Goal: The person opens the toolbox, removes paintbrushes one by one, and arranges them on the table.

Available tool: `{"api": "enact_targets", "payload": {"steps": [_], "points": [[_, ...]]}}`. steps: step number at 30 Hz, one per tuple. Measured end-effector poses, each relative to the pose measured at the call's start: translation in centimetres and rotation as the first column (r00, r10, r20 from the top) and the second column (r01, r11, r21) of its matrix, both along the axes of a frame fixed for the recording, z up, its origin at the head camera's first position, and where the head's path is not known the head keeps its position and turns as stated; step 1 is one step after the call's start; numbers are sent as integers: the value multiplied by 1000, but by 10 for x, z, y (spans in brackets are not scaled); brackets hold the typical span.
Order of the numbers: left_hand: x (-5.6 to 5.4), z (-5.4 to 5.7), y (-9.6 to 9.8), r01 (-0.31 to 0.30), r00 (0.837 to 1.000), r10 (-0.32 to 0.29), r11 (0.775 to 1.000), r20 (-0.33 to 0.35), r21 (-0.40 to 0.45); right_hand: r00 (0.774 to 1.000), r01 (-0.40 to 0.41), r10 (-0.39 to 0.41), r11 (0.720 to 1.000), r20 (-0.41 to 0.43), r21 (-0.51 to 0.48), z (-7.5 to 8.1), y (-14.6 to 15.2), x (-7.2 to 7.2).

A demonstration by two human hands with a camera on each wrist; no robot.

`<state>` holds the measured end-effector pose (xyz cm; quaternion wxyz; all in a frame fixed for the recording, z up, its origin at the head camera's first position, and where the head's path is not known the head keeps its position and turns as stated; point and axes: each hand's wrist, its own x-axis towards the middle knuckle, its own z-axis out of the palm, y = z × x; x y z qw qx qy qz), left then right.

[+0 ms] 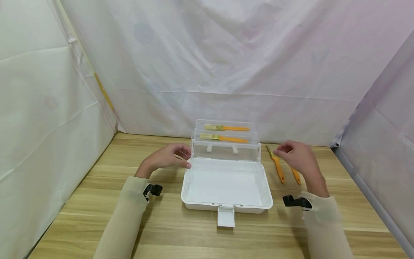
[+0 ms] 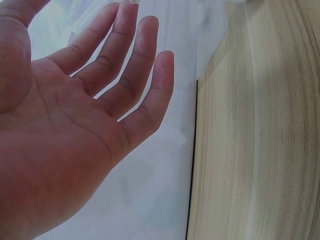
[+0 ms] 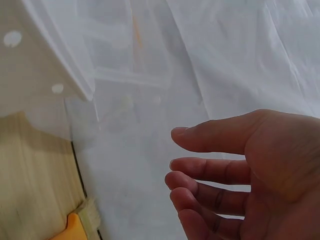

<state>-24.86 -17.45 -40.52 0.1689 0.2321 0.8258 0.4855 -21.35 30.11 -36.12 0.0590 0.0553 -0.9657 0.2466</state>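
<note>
A white storage box [image 1: 225, 185] stands open, its clear tray section [image 1: 220, 151] raised at the back. Two paintbrushes with orange handles lie up there, a rear brush [image 1: 235, 128] and a front brush [image 1: 231, 139]. At the box's left rear corner is my left hand [image 1: 165, 157], fingers loosely bent and fingertips right at the edge. My right hand [image 1: 299, 158] hovers over two more brushes on the table, a nearer-to-box brush [image 1: 279, 169] and an outer brush [image 1: 296, 176] partly hidden by the hand. Nothing shows between the right thumb and fingers [image 3: 210, 197].
A white latch flap [image 1: 226, 217] hangs down at the box's front. The wood table [image 1: 161, 230] is bounded by a white cloth at the back [image 1: 181, 64] and cloth walls at both sides. Each sleeve carries a black wrist mount.
</note>
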Motion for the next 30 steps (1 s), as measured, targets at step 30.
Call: {"api": "enact_targets", "payload": {"steps": [30], "points": [[0, 2, 1, -3, 1000, 3, 1000, 9, -10, 978, -194, 192, 981, -85, -24, 5, -47, 8]]}}
